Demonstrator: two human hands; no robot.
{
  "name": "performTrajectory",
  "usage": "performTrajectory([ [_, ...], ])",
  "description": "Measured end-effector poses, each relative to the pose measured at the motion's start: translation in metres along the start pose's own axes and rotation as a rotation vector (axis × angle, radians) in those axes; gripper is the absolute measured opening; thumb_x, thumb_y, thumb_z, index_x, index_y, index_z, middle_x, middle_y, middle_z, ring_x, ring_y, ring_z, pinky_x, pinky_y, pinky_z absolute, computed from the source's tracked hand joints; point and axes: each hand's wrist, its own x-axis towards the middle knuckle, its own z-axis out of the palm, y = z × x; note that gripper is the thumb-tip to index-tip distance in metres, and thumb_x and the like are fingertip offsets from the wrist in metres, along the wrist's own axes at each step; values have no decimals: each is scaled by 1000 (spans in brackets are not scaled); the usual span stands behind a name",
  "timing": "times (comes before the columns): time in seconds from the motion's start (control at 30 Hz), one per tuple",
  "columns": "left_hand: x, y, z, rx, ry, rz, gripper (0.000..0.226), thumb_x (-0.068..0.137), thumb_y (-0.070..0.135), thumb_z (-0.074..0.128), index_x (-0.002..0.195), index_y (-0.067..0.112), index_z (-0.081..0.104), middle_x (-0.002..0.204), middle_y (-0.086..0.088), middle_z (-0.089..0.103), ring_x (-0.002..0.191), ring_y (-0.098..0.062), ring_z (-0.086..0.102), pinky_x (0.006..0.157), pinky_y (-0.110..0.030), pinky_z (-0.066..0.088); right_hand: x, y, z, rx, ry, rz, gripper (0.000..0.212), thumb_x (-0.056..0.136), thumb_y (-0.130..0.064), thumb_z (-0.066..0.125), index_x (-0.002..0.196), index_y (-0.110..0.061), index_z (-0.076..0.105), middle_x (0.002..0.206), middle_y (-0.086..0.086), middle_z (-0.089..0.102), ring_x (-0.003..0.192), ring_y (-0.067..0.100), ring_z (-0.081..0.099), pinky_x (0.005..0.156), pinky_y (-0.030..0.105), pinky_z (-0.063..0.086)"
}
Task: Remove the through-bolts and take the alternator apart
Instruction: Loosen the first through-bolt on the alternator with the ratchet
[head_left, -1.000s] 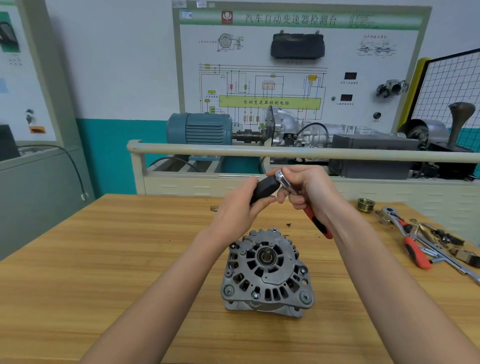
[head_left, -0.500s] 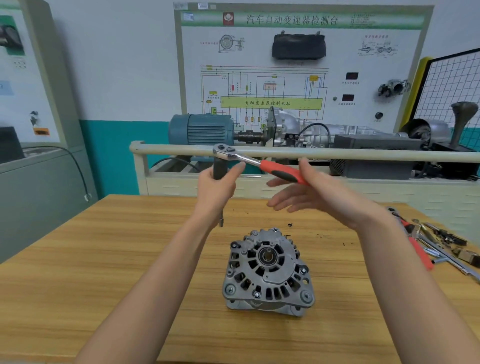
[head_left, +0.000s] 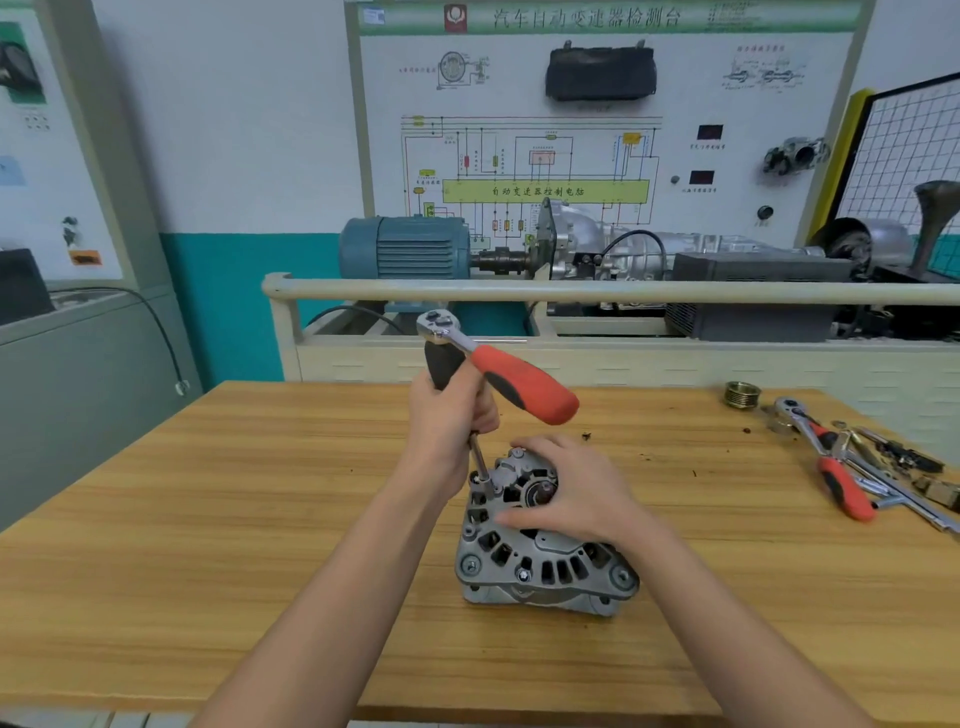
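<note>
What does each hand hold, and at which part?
Left hand grips the ratchet's black extension below its head. Right hand rests on top of the alternator, steadying it.

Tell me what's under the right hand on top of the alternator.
The right hand rests on the alternator, covering part of its vented front housing. The shaft hub peeks out beside the thumb. Whatever lies beneath the palm and fingers, including any bolts there, is hidden.

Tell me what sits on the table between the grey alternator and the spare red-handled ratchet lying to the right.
In the head view, only bare wooden table with small dark specks lies between the grey alternator and the spare red-handled ratchet.
</note>
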Motion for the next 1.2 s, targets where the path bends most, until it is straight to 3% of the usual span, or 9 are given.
performTrajectory([
  [0.27,-11,-8,13,-41,-157,-55,10,71,19,53,73,15,44,49,0,24,41,-12,19,46,-24,17,8,1,4,48,60,3,98,53,-80,64,137,-32,49,132,-10,54,120,15,49,96,41,46],
  [0.33,-11,-14,11,-5,-139,-66,12,77,15,56,73,15,45,56,-1,29,49,-12,22,50,-28,15,9,0,5,95,83,22,91,55,-72,70,133,-28,53,129,-7,57,117,17,51,94,42,47],
  [0.43,-14,-23,11,28,-111,-105,27,90,1,52,67,14,45,51,-1,31,52,-14,23,53,-35,13,17,-5,8,207,72,55,85,56,-65,69,128,-22,57,121,-4,62,110,20,58,91,44,50],
  [0.63,-11,-31,7,134,-30,-134,56,92,2,52,42,27,58,44,13,46,57,-11,34,51,-24,31,36,0,13,143,59,59,47,77,-38,73,119,-21,61,95,-14,54,92,19,60,75,35,49],
  [0.77,-25,-34,33,170,37,-88,42,102,6,26,66,28,30,65,6,35,66,-3,25,60,-19,28,64,-17,45,228,-30,180,34,98,4,26,130,-2,37,128,31,39,119,50,38,100,60,30],
  [0.87,-21,-43,24,81,9,-94,41,100,2,31,64,21,39,40,13,48,52,-4,44,44,-12,38,64,-8,38,284,0,121,32,98,-6,36,129,-4,45,124,28,47,113,43,47,94,55,39],
  [0.97,-15,-43,2,27,-59,-92,50,90,-3,51,48,25,50,39,12,42,37,-4,37,38,-19,29,56,4,21,131,63,61,43,86,-20,61,128,-17,56,102,-5,56,93,26,58,72,32,40],
  [1.1,-13,-50,-6,131,-207,-65,33,86,0,54,57,9,40,42,-2,41,38,-17,37,37,-16,32,53,4,21,83,90,-20,53,74,-37,68,126,-31,60,121,-12,58,105,18,56,79,30,42],
  [1.2,-18,-52,-8,259,-293,-12,28,77,10,52,52,15,39,34,2,37,29,-8,34,36,-14,28,51,7,21,80,97,-32,50,78,-37,63,128,-33,58,126,-11,57,111,18,55,78,27,37],
])
